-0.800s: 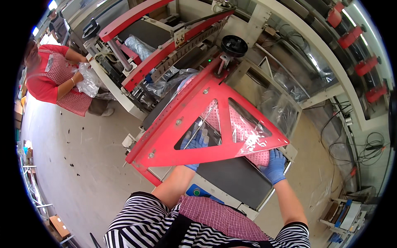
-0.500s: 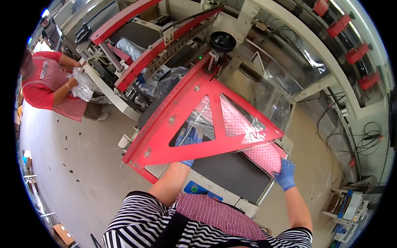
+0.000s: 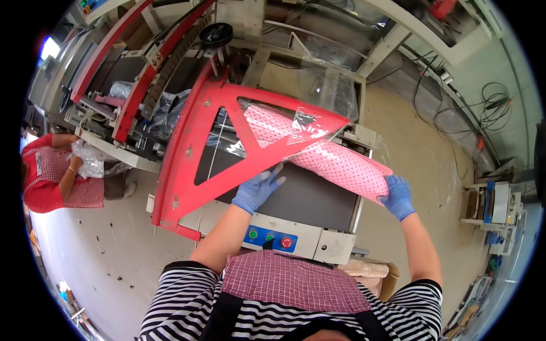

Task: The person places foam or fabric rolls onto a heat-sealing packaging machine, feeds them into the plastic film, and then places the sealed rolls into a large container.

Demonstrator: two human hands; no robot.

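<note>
A long pink mat (image 3: 341,170), dotted all over and rounded as if rolled or folded, lies slantwise over a dark conveyor belt. Its far part shows through the windows of a red triangular plate (image 3: 216,187), with clear plastic film (image 3: 301,128) around it. My right hand (image 3: 399,197), in a blue glove, grips the mat's near right end, thumb at its edge. My left hand (image 3: 259,190), also gloved in blue, is at the plate's lower edge, above the belt (image 3: 324,196). Its fingers are spread and hold nothing.
A panel (image 3: 273,237) with green buttons and a red one sits at the machine's front edge. Red sealing bars (image 3: 139,85) and a black handwheel (image 3: 216,35) stand behind. A person in red (image 3: 48,176) handles clear plastic at left. An open carton (image 3: 378,273) is below right.
My left hand has come out from under the red plate toward me. More of the pink mat shows outside the plate, my right hand still on its end. The view has shifted.
</note>
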